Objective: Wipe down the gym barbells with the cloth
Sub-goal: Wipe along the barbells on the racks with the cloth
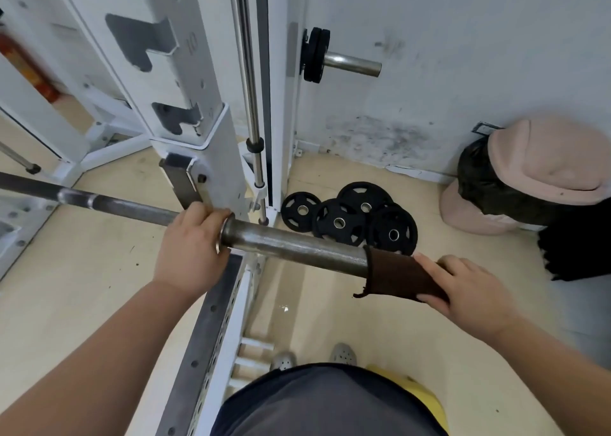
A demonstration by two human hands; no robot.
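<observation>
A steel barbell (297, 245) lies across the white rack, its thin shaft running left and its thick sleeve pointing right. My left hand (190, 247) grips the shaft right at the sleeve's collar. A dark brown cloth (398, 278) is wrapped around the outer end of the sleeve. My right hand (466, 291) is closed over the cloth and the sleeve end, hiding the bar's tip.
The white rack upright (198, 131) and its perforated base rail (211, 329) stand close under the bar. Several black weight plates (350, 220) lie on the floor behind. A plate peg (350, 63) sticks out from the wall. Pink cushions and a black bag (515, 184) sit at right.
</observation>
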